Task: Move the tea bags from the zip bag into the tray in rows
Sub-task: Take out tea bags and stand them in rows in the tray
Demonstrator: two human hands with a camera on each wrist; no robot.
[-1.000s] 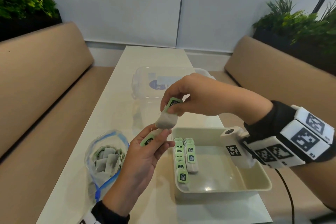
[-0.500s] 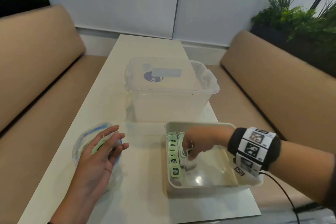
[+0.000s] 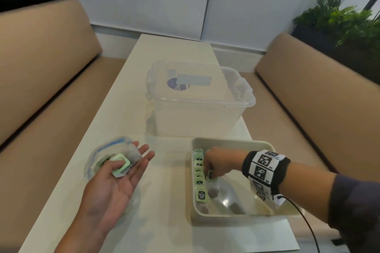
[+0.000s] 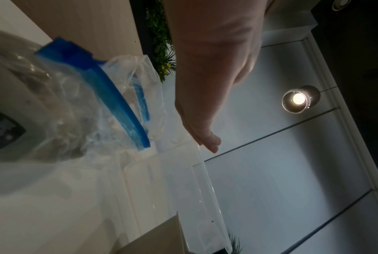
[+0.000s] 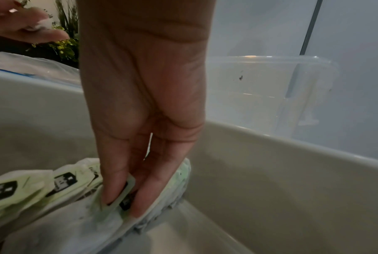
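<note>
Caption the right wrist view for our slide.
Right hand pinches a tea bag beside the row in the tray.

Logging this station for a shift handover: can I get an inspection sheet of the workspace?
Surface: white table.
Job's things: tray holds one row of tea bags along its left wall; zip bag open, left of tray.
Clutter: clear lidded box behind tray.
Grippers: left hand palm up, thumb pinning spare tea bag; right hand pinches held tea bag in tray.
Cables: black cable from right wristband.
Surroundings: tan benches, plants.
</note>
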